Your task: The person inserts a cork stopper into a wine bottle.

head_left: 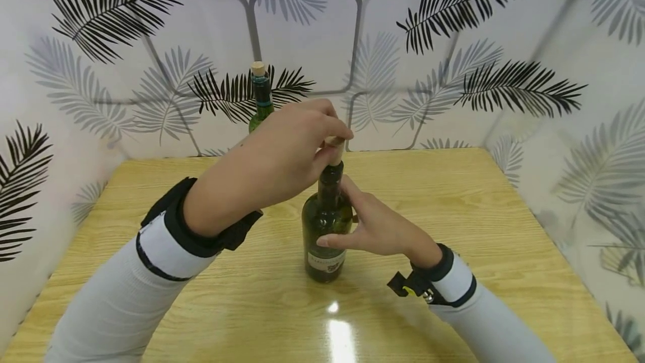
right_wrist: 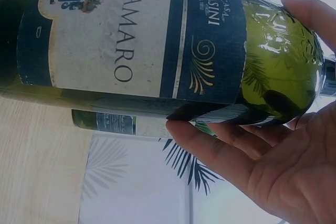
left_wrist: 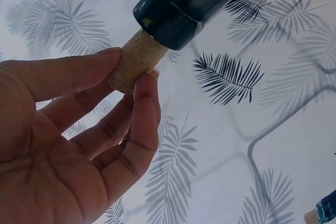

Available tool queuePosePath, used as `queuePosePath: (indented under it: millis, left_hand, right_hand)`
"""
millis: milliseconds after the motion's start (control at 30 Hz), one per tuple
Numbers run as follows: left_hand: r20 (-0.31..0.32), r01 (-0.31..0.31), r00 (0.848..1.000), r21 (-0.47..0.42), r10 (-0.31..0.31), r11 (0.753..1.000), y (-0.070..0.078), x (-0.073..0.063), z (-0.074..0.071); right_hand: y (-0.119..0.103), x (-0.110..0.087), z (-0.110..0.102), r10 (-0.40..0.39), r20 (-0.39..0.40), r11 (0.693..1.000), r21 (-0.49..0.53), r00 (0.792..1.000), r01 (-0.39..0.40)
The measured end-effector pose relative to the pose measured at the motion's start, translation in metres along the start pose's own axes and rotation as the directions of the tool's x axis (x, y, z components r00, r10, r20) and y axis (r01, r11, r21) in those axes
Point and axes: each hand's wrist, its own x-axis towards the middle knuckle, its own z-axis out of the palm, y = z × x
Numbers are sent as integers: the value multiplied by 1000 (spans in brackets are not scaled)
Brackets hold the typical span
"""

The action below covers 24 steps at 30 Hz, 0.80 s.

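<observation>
A dark green wine bottle (head_left: 327, 220) stands upright on the wooden table; its "ROAMARO" label (right_wrist: 123, 38) fills much of the right wrist view. Around the bottle's shoulder my right hand (head_left: 385, 226) holds it, thumb on the near side and fingers on the far side. My left hand (head_left: 289, 147) comes over the top and pinches a cork (left_wrist: 137, 59) between thumb and fingers. One end of the cork is inside the bottle's mouth (left_wrist: 163, 22), while most of its length shows outside.
Behind the left hand stands a second green bottle (head_left: 261, 94) with a cork (head_left: 258, 68) in its neck; its body is mostly hidden by the hand in the head view. A light wooden table (head_left: 428, 184) meets walls covered in leaf-patterned sheeting (head_left: 312, 43).
</observation>
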Motion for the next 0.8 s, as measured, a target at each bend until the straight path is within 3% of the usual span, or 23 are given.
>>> queuePosePath:
  millis: [367, 633, 800]
  left_hand:
    - [139, -24, 990, 9, 22, 1000, 0, 9, -12]
    - [175, -36, 984, -47, 44, 998, -9, 15, -18]
    - [150, 12, 989, -91, 2, 996, -10, 11, -14]
  right_hand:
    - [1, -1, 0, 6, -6, 1000, -2, 1000, -6]
    - [0, -1, 0, -17, -1, 1000, -5, 1000, 17]
    - [0, -1, -1, -16, -5, 1000, -16, 1000, 16]
